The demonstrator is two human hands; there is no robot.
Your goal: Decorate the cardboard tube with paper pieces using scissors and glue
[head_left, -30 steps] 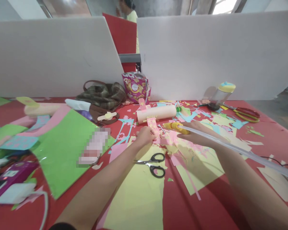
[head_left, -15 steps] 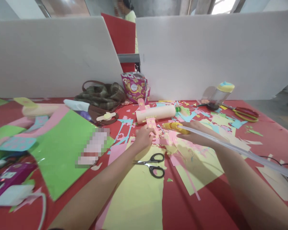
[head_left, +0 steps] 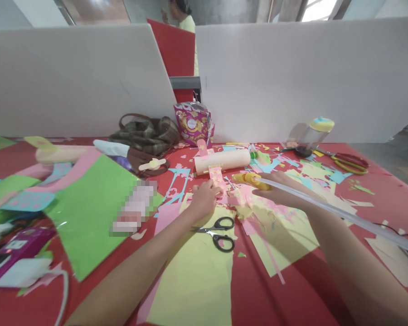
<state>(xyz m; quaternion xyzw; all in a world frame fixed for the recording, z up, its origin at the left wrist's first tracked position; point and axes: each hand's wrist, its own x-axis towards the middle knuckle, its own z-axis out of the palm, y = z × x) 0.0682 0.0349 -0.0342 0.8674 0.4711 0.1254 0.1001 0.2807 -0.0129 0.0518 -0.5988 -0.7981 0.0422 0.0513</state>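
Observation:
My left hand is closed, its fingertips pinching the pink patterned paper strip near its lower end. That strip runs up to a cream paper tube lying on its side, which carries another pink tab at its left end. Wrapped in my right hand is a yellow hot glue gun, its nozzle pointing left toward the strip. A long translucent glue stick trails from its back. Black-handled scissors lie just below my left hand on a yellow sheet.
Paper scraps litter the red table. Leftward lie a green sheet, a purple device and a white cable. Farther back are a plaid bag, a snack bag, a clear bottle and red-and-yellow-handled scissors.
The whole view has shifted slightly to the right. My left fingers have moved a little on the pink strip; the glue gun stays almost where it was.

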